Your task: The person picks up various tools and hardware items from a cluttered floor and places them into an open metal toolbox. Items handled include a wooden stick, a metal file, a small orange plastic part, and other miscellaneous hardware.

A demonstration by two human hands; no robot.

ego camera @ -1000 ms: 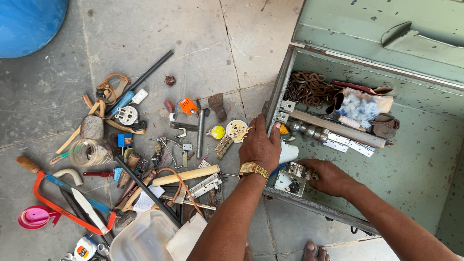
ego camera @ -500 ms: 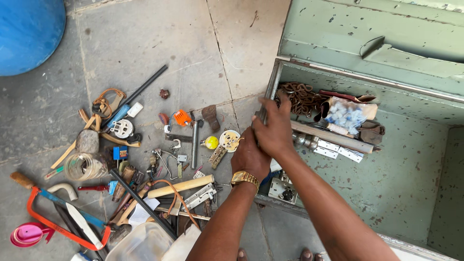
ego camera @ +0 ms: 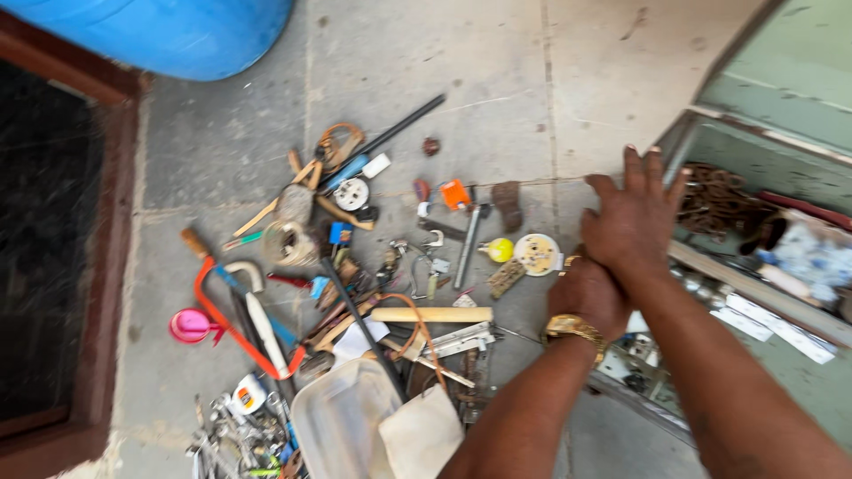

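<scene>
your right hand (ego camera: 635, 222) lies flat, fingers spread, over your left hand (ego camera: 586, 293) at the toolbox (ego camera: 754, 115) rim, centre right. can't tell what the left grips. you look mid-sort; next needs a clear grasp.

- Bright, even daylight across the concrete floor (ego camera: 550, 80); no single hard source to make out.
- Soft, short shadows only, tucked under the scattered tools (ego camera: 373, 293) and beneath both forearms.
- Motion blur throughout, strongest on the right hand (ego camera: 635, 222) and left hand (ego camera: 586, 297), fingers smeared.
- Contents of the green metal box (ego camera: 781, 115) streaked and unreadable, edges doubled.
- Small glint on the gold wristwatch (ego camera: 575, 330); faint sheen on the white plastic container (ego camera: 342, 426).
- Blue barrel (ego camera: 169, 31) saturated, evenly lit, without glare.
- Dark doorway (ego camera: 44, 239) at left nearly black, grainy, detail lost.
- Slight softness at the corners.
</scene>
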